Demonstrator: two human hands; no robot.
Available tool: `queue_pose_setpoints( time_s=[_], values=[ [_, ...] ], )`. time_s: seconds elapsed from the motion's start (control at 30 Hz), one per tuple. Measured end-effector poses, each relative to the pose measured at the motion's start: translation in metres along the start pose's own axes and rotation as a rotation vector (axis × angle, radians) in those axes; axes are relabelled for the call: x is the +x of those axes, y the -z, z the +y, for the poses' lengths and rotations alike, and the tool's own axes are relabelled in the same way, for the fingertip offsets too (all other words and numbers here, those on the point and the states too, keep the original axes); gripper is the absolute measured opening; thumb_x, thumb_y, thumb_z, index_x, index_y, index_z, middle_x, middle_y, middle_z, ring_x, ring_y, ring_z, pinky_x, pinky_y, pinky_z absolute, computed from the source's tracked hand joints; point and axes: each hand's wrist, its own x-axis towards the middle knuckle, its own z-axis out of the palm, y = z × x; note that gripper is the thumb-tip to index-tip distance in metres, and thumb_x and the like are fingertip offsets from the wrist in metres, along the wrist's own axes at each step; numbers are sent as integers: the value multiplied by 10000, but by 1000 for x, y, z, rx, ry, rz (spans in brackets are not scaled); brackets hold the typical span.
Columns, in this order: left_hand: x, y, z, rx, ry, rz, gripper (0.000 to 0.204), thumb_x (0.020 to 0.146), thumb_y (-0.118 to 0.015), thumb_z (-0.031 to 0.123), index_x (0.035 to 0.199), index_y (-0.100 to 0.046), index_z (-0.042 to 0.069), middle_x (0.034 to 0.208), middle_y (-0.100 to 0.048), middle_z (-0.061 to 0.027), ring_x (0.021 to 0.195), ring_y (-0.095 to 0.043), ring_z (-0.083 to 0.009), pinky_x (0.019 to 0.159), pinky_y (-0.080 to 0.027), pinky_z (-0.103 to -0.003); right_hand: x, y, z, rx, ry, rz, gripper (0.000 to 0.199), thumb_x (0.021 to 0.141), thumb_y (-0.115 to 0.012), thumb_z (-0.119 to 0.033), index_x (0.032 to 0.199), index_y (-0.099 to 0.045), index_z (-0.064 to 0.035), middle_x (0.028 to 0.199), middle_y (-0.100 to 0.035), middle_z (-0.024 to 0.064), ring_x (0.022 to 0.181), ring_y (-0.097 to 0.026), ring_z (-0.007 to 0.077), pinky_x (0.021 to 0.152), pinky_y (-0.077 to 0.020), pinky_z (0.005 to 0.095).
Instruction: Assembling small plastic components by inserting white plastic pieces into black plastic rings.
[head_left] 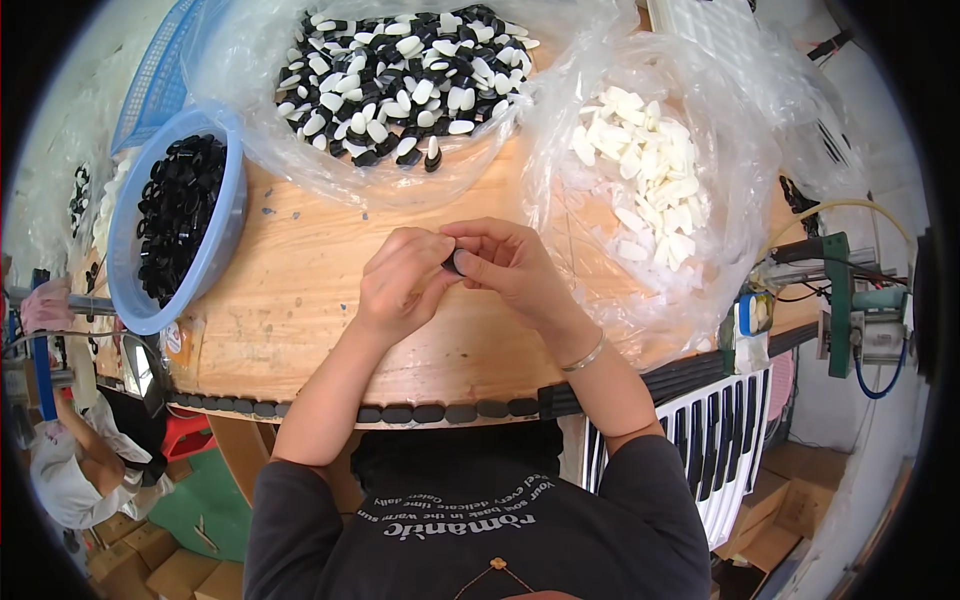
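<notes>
Above the middle of the wooden table (300, 330), my two hands meet around a small black oval piece (451, 262). My right hand (512, 272) pinches it between thumb and bent fingers. From the other side, the closed fingertips of my left hand (398, 285) press against it; they hide part of the piece. Beyond my hands, many black pieces with white oval parts (400, 90) lie heaped on clear plastic. To the right, loose white oval pieces (650, 170) fill an open clear bag (545, 160). A light-blue basin (236, 190) of black pieces (180, 220) stands to the left.
Black strips (440, 413) line the table's near edge. A green-framed metal device (838, 305) with hoses stands at the right. Below it leans a white rack of black bars (715, 440). At the lower left, another person's arm (85, 440) shows near a red stool (187, 437).
</notes>
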Motion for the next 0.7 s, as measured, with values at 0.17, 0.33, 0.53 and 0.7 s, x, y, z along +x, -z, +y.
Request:
queue_pose_setpoints(
  time_s=[0.17, 0.33, 0.53, 0.7],
  values=[
    [-2, -3, 0, 13, -12, 11, 380, 593, -760, -87, 941, -613, -52, 869, -656, -155, 762, -627, -303, 645, -524, -346, 3, 3, 18, 51, 67, 0, 300, 873, -628, -28, 1168, -591, 11, 996, -663, 54, 889, -615, 85, 769, -506, 212],
    [-2, -4, 2, 14, 87, 14, 384, 591, -767, -78, 944, -622, -34, 882, -653, -155, 760, -632, -293, 641, -527, -332, 6, 7, 24, 32, 93, 50, 254, 877, -610, -4, 1129, -611, 26, 1011, -669, 79, 924, -631, 113, 802, -516, 228],
    [-6, 4, -7, -95, 236, -60, 371, 613, -791, -38, 948, -631, -15, 883, -660, -149, 772, -646, -278, 653, -530, -328, 1, 10, -7, -107, -79, 13, 283, 846, -651, -15, 1122, -613, 34, 990, -678, 84, 893, -642, 120, 779, -518, 227],
    [0, 5, -1, -139, 185, -111, 358, 611, -797, -29, 933, -640, -15, 850, -666, -142, 772, -655, -273, 659, -530, -321, 4, 24, 2, -88, -129, -61, 255, 831, -671, -23, 1065, -570, -19, 923, -674, 62, 823, -628, 93, 749, -504, 220]
  ],
)
